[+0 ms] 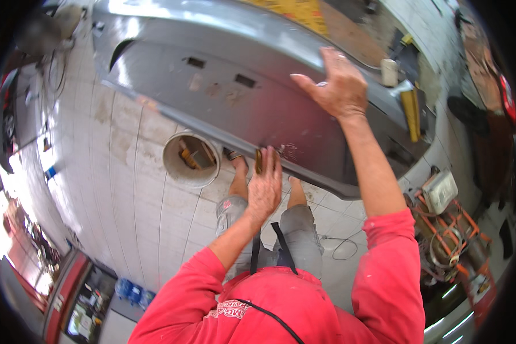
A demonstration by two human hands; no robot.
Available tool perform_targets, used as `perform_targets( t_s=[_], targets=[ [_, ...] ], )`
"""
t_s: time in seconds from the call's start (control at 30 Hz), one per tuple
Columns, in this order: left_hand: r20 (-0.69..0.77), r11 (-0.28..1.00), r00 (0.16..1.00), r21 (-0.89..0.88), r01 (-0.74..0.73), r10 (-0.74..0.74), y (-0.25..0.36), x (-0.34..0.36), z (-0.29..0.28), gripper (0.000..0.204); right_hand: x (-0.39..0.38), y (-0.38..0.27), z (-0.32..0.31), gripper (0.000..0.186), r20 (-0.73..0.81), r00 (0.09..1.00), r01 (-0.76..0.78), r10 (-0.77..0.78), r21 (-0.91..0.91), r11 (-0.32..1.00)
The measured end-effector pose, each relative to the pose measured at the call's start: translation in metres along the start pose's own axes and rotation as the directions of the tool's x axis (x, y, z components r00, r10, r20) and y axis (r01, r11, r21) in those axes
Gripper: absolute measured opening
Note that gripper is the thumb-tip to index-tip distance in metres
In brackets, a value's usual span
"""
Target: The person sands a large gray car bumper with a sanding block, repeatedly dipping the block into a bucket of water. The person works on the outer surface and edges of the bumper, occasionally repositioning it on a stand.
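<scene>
A large grey car body panel (172, 86), with rectangular cut-outs, lies in front of me and reflects my red sleeves. My left hand (264, 186) presses against its near edge, fingers stretched together. Under those fingers is a folded brown piece of sandpaper (259, 161), partly hidden by them. White scuff marks show on the panel beside the fingertips. My right hand (343, 83) rests on the upper, far edge of the panel, fingers spread and thumb out, with nothing in it.
A white bucket (192, 182) with tools inside stands on the tiled floor left of my feet. Beyond the panel lie a cream block (389, 73) and a yellow strip (410, 114). Orange-framed equipment (444, 229) stands at right, and a thin cable (344, 247) lies on the floor.
</scene>
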State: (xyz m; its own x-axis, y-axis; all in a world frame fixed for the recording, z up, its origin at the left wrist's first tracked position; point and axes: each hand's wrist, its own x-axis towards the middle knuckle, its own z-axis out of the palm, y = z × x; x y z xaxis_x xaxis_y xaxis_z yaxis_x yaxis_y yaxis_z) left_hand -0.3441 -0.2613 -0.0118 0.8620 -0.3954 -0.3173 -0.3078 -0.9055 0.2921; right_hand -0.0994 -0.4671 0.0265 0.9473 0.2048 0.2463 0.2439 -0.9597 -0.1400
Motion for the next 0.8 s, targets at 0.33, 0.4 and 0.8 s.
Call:
perform_targets(
  t_s=[0.33,0.4,0.8],
  targets=[
    [0.111,0.61,0.984,-0.793,0.005,0.136,0.102,0.039,0.006,0.038,-0.075,0.011,-0.056,0.051,-0.127,0.949,-0.059,0.29,0.829,0.557],
    [0.094,0.681,0.994,-0.724,0.111,-0.063,0.074,0.049,-0.033,0.036,-0.149,0.028,-0.102,0.045,0.093,0.942,-0.202,0.323,0.925,0.322],
    [-0.57,0.886,0.801,-0.449,-0.117,-0.183,0.069,0.189,-0.147,0.041,-0.5,0.14,-0.135,0.053,0.518,0.274,-0.797,0.811,0.594,-0.11]
  ],
)
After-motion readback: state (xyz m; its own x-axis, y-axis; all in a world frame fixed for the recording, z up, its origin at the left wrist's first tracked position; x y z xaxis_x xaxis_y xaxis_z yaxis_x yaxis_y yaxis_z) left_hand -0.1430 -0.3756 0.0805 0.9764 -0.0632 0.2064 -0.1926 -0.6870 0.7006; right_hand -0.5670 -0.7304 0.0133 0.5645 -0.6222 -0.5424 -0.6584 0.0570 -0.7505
